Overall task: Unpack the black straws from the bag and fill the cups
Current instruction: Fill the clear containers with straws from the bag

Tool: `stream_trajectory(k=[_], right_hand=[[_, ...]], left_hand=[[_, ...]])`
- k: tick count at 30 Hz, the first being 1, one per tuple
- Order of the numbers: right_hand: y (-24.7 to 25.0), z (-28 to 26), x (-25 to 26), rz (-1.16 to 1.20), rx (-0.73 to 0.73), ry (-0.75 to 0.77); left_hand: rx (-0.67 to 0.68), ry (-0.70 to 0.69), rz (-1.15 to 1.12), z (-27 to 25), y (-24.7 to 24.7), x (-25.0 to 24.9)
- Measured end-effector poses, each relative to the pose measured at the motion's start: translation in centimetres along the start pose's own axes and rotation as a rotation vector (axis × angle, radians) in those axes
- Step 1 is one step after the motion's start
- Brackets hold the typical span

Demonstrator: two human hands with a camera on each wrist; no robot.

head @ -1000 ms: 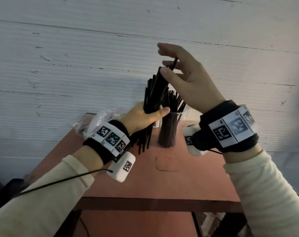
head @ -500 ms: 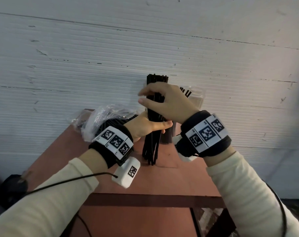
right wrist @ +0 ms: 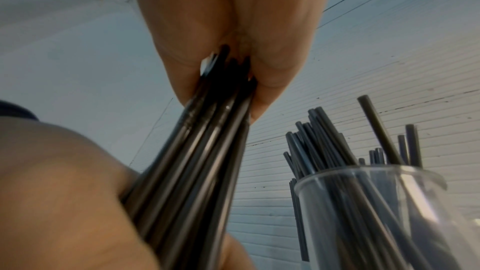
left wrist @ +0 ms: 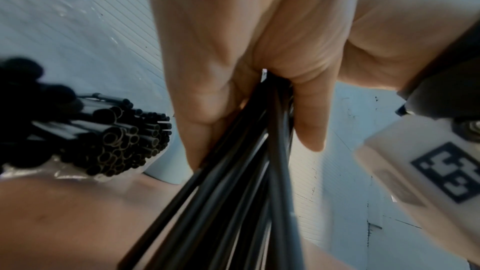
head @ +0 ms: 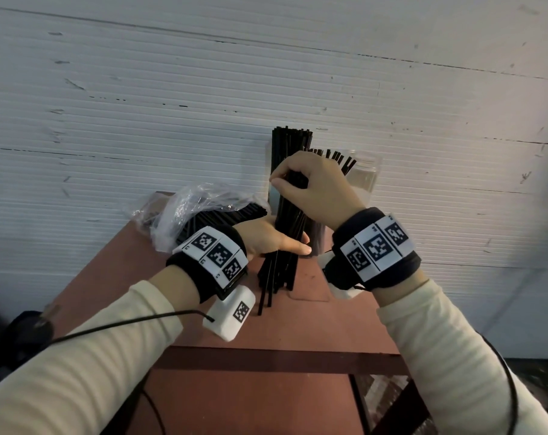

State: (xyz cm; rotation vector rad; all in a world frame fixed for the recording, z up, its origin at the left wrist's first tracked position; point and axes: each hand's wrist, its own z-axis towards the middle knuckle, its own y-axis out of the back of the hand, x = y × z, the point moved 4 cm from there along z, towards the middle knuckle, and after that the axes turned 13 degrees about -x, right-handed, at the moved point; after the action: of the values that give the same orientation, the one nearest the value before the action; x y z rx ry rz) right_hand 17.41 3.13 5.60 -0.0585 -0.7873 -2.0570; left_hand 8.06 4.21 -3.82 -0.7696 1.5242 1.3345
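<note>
Over red table [head: 310,290], left hand [head: 266,237] and right hand [head: 316,186] grip upright straw bundle [head: 290,211]

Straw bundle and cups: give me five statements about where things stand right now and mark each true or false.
1. Both hands hold the straw bundle. True: the left hand grips it low, the right hand higher up.
2. The bundle lies flat on the table. False: it stands nearly upright.
3. The clear cup by the right hand is empty. False: it already holds many black straws.
4. The plastic bag still contains straws. True: the left wrist view shows open straw ends inside it.
5. The bag sits to the right of the hands. False: it lies to their left on the table.
</note>
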Motion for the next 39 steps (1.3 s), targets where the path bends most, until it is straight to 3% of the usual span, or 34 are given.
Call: stream_trajectory(k=[6,11,15,20,23,27,30,33,37,39], right_hand=[[0.3,0.0,0.0,-0.015,0.002,-0.007],[1.5,0.4,0.3,0.048,-0.037,-0.011],[1.0,-0.1,0.4,0.028,0.103,-0.025],[0.8,-0.4,0.1,0.024,0.055,-0.019],[0.8,-0.4,0.1,0.016,0.055,-0.029],[2.4,-0.3,0.0,-0.002,-0.029,-0.081],[4.4,-0.6,0.3,0.046,-0.060,-0.149],[4.9,-1.1,0.2,0.119,0.073,-0.185],[3.0,-2.9,0.4,0.302,0.407,-0.223],[2.2,-3.4,0.4,0.307,0.431,-0.183]], left_hand=[[0.029,-0.109,0.056,-0.2,0.0,-0.5],[0.061,-0.225,-0.085,-0.6,-0.3,-1.7],[0.092,-0.113,0.015,-0.2,-0.5,-0.8],[0.119,-0.061,0.016,-0.2,-0.9,-0.8],[0.068,-0.048,0.049,-0.2,-1.0,-0.8],[-0.023,-0.087,-0.060,-0.5,-0.3,-1.2],[-0.008,-0.189,-0.151,-1.3,0.6,-2.6],[0.123,-0.281,-0.017,-2.6,0.4,-4.3],[0.322,-0.282,0.073,-4.1,-0.5,-4.9],[0.327,-0.282,0.062,-4.1,-0.9,-4.7]])
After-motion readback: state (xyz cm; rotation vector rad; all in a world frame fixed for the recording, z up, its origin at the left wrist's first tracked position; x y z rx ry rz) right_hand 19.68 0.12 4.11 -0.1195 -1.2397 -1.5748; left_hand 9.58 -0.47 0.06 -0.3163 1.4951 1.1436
